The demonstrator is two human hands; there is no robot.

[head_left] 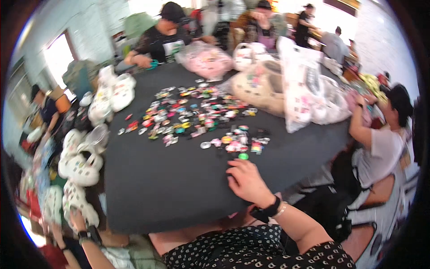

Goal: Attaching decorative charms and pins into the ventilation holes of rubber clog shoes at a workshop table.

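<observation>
Stretched out to the far lower left, my left hand (78,218) grips the near end of a white clog (80,199) dotted with small decorations. The fingers are blurred there. My right hand (246,179), wearing a black wristband, hovers over the black tabletop (170,188). Its fingers are spread and bent, with nothing seen in them. Just beyond its fingertips lies a round green charm (243,156). A small cluster of charms (235,143) sits behind that, and a large loose heap of colourful charms (192,112) covers the middle of the table.
More white clogs (80,168) line the left side. Bagged pink clogs (208,60), a bagged beige clog (260,85) and bagged white clogs (304,89) stand at the back. One co-worker (163,36) holds scissors (153,64) across the table; another person (385,130) sits at right.
</observation>
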